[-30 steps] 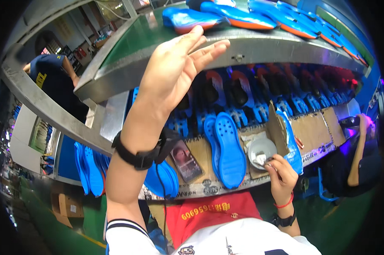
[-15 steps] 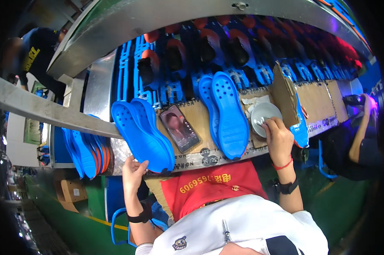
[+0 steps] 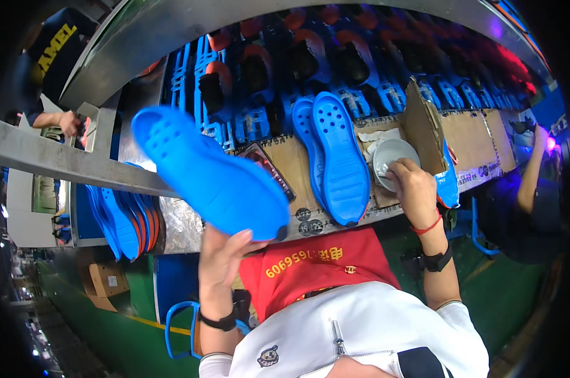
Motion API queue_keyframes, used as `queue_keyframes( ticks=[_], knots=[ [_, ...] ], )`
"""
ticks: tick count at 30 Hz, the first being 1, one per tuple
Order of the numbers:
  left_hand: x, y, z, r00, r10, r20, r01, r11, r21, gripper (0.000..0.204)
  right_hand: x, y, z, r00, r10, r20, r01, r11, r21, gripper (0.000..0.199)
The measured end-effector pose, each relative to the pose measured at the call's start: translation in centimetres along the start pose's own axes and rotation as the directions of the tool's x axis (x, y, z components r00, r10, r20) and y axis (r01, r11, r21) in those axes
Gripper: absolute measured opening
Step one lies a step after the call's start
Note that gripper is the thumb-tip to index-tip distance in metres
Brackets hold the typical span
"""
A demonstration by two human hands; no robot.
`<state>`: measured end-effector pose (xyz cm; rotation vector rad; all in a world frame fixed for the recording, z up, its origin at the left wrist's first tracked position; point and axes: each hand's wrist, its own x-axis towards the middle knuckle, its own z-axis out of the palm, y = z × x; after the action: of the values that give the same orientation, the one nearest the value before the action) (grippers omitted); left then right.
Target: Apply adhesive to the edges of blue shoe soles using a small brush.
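Note:
My left hand grips a blue shoe sole by its near end, thumb on top. The sole is lifted and tilted over the bench's left part, hiding part of a phone and most of another blue sole behind it. Bent over a small white bowl, my right hand has its fingers closed together at the near rim. Whatever those fingers hold, if anything, is hidden. Between my hands lies a pair of blue soles, one partly overlapping the other.
A metal frame bar crosses on the left, near stacked blue and orange soles. Upright cardboard stands beside the bowl. Beyond the bench, shoes sit on a blue rack. Another person's hand shows at left; another person's arm at right.
My left hand has closed on the upper left sole and raised it up and to the right, now covering part of the phone. My right hand stays at the bowl.

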<state>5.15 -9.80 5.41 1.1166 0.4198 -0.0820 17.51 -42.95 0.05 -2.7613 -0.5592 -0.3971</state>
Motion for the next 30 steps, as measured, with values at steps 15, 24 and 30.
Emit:
queue_keyframes(
  ticks=[15,24,30],
  knots=[
    [3.2,-4.2,8.9,0.875,0.482,0.053,-0.483,0.855,0.187,0.038,-0.4,-7.3,-4.6,0.959,-0.142,-0.245,0.236,0.88,0.412,0.019],
    [2.8,-4.2,9.0,0.849,0.526,0.05,-0.516,0.806,0.29,0.03,-0.1,-7.7,-4.3,0.949,-0.208,-0.238,0.293,0.863,0.411,0.02],
    [2.8,-4.2,9.1,0.861,0.506,0.043,-0.493,0.814,0.306,0.031,0.1,-7.4,-4.4,0.918,-0.3,-0.257,0.375,0.87,0.321,0.022]
  ],
)
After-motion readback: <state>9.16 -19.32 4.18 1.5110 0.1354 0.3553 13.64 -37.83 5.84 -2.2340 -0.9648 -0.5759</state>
